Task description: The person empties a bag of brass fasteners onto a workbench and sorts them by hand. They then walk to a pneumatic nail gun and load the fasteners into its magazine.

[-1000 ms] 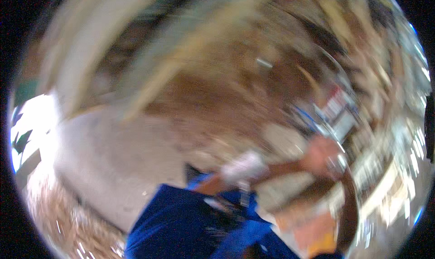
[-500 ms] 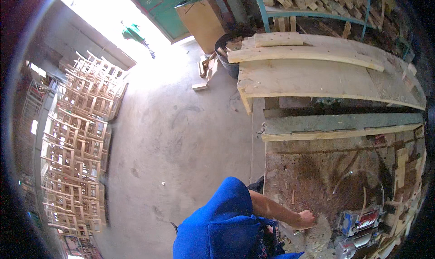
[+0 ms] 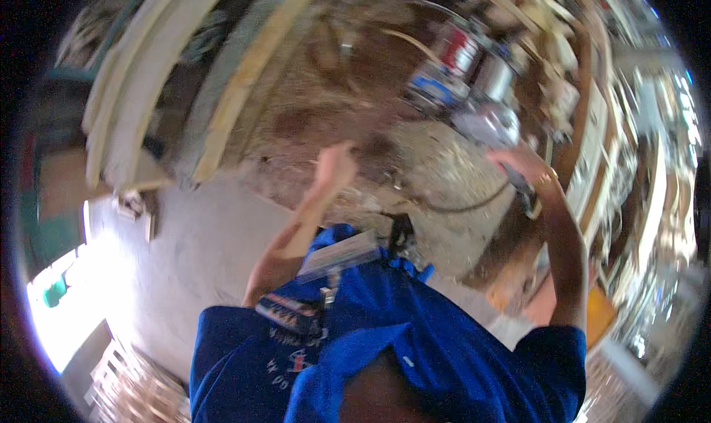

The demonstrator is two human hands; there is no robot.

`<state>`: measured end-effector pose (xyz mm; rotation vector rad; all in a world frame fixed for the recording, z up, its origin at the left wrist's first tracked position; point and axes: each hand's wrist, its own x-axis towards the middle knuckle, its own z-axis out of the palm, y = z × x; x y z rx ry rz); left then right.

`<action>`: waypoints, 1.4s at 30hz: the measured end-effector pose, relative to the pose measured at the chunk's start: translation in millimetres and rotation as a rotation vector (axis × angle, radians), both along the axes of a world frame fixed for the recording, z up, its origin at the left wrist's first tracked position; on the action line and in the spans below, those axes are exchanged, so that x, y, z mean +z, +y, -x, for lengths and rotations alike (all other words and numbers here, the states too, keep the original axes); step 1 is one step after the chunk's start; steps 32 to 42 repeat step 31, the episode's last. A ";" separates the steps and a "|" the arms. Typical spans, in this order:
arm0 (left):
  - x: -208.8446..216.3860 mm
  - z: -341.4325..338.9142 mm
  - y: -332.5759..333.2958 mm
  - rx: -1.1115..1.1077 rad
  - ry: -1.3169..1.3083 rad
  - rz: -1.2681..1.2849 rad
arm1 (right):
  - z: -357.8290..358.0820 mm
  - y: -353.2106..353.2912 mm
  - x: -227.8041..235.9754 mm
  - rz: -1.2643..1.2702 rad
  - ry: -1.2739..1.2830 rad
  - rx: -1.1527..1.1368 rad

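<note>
My left hand (image 3: pixel 337 166) is closed above the brown, dusty worktop (image 3: pixel 296 138); what its curled fingers hold, if anything, is hidden and blurred. Farther right, my right hand (image 3: pixel 524 165) closes around a dark grey handle-like part (image 3: pixel 521 190), from which a dark cord (image 3: pixel 474 206) seems to curve left. Just beyond that hand stands a power tool (image 3: pixel 463 75) in red, blue and silver, with a shiny rounded end (image 3: pixel 489 123). Motion smears the picture, so I cannot tell whether the handle-like part belongs to this tool.
Long boards (image 3: pixel 248 75) lie along the far left of the worktop. Wood offcuts (image 3: pixel 552 60) pile up beyond the tool and along the right side. Bright light enters through a doorway (image 3: pixel 63 312) at the left, near stacked wooden frames (image 3: pixel 133 382). Pale floor (image 3: pixel 178 245) shows at the left.
My view has swung right toward the worktop, which now lies in front of me. My right hand and forearm have come into sight beside the power tool. My left hand stays closed over the worktop.
</note>
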<state>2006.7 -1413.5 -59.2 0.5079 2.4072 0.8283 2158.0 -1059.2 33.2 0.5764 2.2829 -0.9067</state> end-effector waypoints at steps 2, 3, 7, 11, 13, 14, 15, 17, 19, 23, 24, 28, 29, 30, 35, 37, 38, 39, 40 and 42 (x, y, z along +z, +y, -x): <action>-0.8 2.6 -29.5 -0.029 0.184 -0.059 | 16.1 -39.5 10.9 0.283 -0.021 -0.324; 2.2 -4.2 -30.1 -0.052 0.167 -0.072 | 8.7 -52.5 13.7 0.317 -0.005 -0.424; -7.1 -24.1 -22.8 -0.129 0.014 -0.200 | -9.9 -94.1 4.3 0.401 0.131 -0.683; -17.9 -39.7 -3.3 -0.452 0.125 0.015 | -4.0 -130.0 -7.2 0.466 0.264 -0.744; -14.2 -41.6 5.2 -0.505 0.086 0.094 | -5.1 -133.0 1.8 0.476 0.318 -0.866; -11.8 -43.9 5.9 -0.523 0.067 0.134 | -7.1 -124.4 -0.3 0.490 0.321 -0.859; -8.2 -48.7 9.9 -0.560 0.043 0.167 | -21.9 -111.1 -5.4 0.492 0.327 -0.871; -6.3 -45.7 6.5 -0.559 0.082 0.115 | -35.9 -92.7 -8.6 0.541 0.258 -0.912; -5.6 -44.9 5.6 -0.524 0.040 -0.024 | -70.4 -75.9 -35.3 0.743 0.314 -1.034; -10.4 -35.6 1.3 -0.079 -0.598 -0.461 | -103.2 -73.8 -59.5 1.075 0.387 -1.032; -11.2 -34.5 -2.1 0.089 -0.860 -0.565 | -109.8 -79.0 -62.2 1.117 0.384 -1.034; -9.4 -38.5 -6.7 0.296 -0.878 -0.733 | -124.8 -114.8 -61.0 1.146 0.487 -0.970; -9.0 -40.9 -4.9 0.356 -0.924 -0.765 | -130.5 -119.0 -60.9 1.304 0.483 -0.982; -7.1 -42.4 -2.6 0.415 -0.962 -0.794 | -131.9 -125.7 -59.1 1.278 0.478 -0.949; -5.6 -42.9 -1.0 0.476 -0.993 -0.819 | -132.6 -131.6 -53.0 1.259 0.471 -0.916; -5.6 -42.9 -1.0 0.476 -0.993 -0.819 | -132.6 -131.6 -53.0 1.259 0.471 -0.916; -5.6 -42.9 -1.0 0.476 -0.993 -0.819 | -132.6 -131.6 -53.0 1.259 0.471 -0.916; -5.6 -42.9 -1.0 0.476 -0.993 -0.819 | -132.6 -131.6 -53.0 1.259 0.471 -0.916; -5.6 -42.9 -1.0 0.476 -0.993 -0.819 | -132.6 -131.6 -53.0 1.259 0.471 -0.916; -5.6 -42.9 -1.0 0.476 -0.993 -0.819 | -132.6 -131.6 -53.0 1.259 0.471 -0.916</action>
